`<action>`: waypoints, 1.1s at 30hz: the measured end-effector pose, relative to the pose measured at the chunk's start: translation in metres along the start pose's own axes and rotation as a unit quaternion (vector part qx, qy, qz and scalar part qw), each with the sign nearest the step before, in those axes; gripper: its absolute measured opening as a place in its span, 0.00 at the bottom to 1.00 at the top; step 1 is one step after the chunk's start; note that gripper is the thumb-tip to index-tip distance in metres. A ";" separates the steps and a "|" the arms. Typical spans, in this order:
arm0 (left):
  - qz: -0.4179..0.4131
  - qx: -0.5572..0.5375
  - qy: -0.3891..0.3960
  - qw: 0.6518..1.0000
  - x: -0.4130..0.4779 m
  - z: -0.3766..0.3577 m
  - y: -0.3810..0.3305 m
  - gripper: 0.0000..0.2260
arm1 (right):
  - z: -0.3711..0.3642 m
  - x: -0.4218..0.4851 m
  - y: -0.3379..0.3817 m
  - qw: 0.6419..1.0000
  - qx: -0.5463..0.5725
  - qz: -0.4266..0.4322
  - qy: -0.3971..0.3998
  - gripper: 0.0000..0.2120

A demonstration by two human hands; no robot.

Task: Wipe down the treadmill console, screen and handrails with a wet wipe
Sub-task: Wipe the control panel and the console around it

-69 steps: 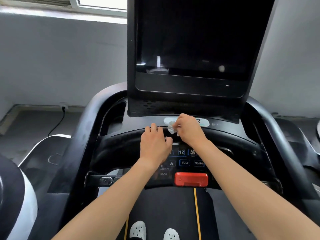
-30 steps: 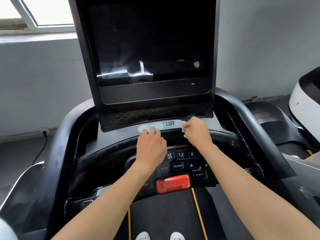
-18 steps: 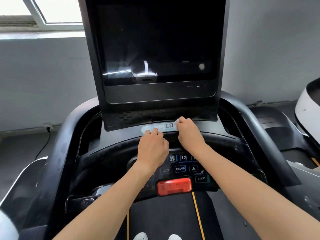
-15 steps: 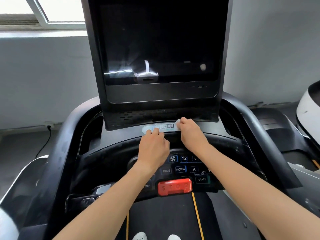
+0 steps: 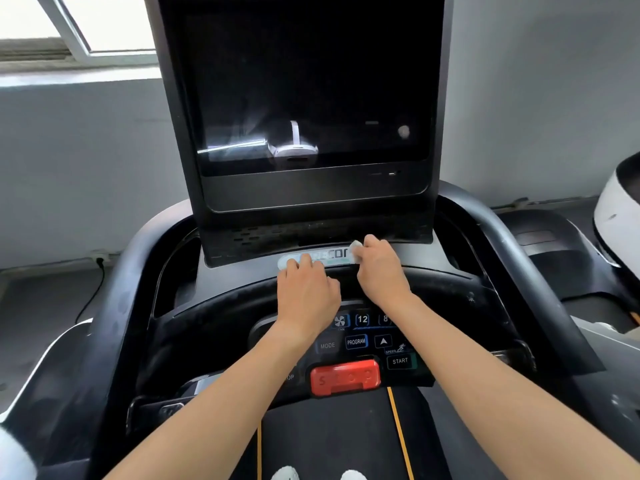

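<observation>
A black treadmill console (image 5: 242, 282) fills the view, with a tall dark screen (image 5: 311, 91) above it. My right hand (image 5: 381, 268) is closed around a small white wet wipe (image 5: 356, 244) and presses it on the silver logo strip (image 5: 329, 258) below the screen. Only a corner of the wipe shows past my fingers. My left hand (image 5: 306, 296) rests flat on the curved front bar of the console, fingertips touching the left end of the logo strip. The handrails (image 5: 512, 258) curve down on both sides.
Below my hands lie the button panel (image 5: 367, 341) and a red stop button (image 5: 344, 375). The belt (image 5: 329, 438) with yellow lines runs underneath. A white machine (image 5: 620, 216) stands at the right. A grey wall and a window (image 5: 86, 26) are behind.
My right hand with the wipe has slid along the logo strip to the right and back towards the middle. My head has turned, shifting the view. My left hand stayed on the console bar.
</observation>
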State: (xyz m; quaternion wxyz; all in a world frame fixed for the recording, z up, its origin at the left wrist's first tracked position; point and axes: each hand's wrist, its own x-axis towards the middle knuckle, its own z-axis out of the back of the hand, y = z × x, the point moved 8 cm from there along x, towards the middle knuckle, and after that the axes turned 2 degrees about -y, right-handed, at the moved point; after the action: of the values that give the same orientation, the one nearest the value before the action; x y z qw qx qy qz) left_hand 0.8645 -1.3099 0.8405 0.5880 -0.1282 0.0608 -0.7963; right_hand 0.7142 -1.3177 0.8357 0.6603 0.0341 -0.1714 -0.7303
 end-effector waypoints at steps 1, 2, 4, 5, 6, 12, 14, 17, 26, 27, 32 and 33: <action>-0.004 -0.011 0.000 1.000 0.002 -0.002 -0.004 0.10 | 0.000 0.000 -0.005 1.000 -0.004 0.017 0.006 0.14; -0.019 -0.030 0.001 0.999 0.003 -0.004 -0.010 0.11 | 0.000 0.000 -0.013 1.000 -0.010 0.024 0.006 0.14; -0.071 -0.071 0.017 0.995 0.006 -0.010 -0.024 0.13 | 0.004 -0.002 -0.040 1.000 -0.020 0.003 -0.007 0.14; -0.094 -0.085 0.032 0.991 0.008 -0.013 -0.030 0.16 | 0.006 -0.005 -0.058 0.999 -0.023 -0.027 -0.018 0.15; -0.109 -0.094 0.049 0.988 0.010 -0.015 -0.034 0.19 | 0.011 -0.008 -0.075 0.997 -0.024 -0.061 -0.030 0.16; -0.099 -0.022 0.087 0.991 0.021 -0.021 -0.039 0.20 | 0.020 -0.014 -0.105 0.983 0.016 -0.174 -0.052 0.14; -0.085 -0.008 0.085 0.993 0.023 -0.022 -0.044 0.19 | 0.018 -0.009 -0.082 0.991 0.008 -0.124 -0.056 0.15; -0.064 -0.001 0.077 0.995 0.026 -0.024 -0.048 0.17 | 0.010 -0.005 -0.044 0.999 0.008 -0.014 -0.030 0.15; -0.061 0.004 0.083 0.995 0.022 -0.027 -0.047 0.17 | 0.019 -0.003 -0.105 0.991 0.007 -0.119 -0.055 0.14; -0.057 0.001 0.083 0.995 0.021 -0.028 -0.046 0.17 | 0.019 -0.004 -0.101 0.990 0.015 -0.123 -0.061 0.14; -0.045 0.003 0.083 0.995 0.020 -0.028 -0.053 0.17 | 0.010 -0.007 -0.045 0.999 0.034 0.029 -0.029 0.12; -0.045 0.006 0.085 0.995 0.020 -0.028 -0.054 0.17 | 0.010 -0.007 -0.042 0.998 0.040 0.051 -0.018 0.13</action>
State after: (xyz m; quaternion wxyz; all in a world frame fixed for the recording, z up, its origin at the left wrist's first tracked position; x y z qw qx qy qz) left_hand 0.8019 -1.3140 0.8293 0.5453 -0.0595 0.1002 -0.8301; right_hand 0.6723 -1.3062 0.8311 0.6914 0.0380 -0.2138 -0.6890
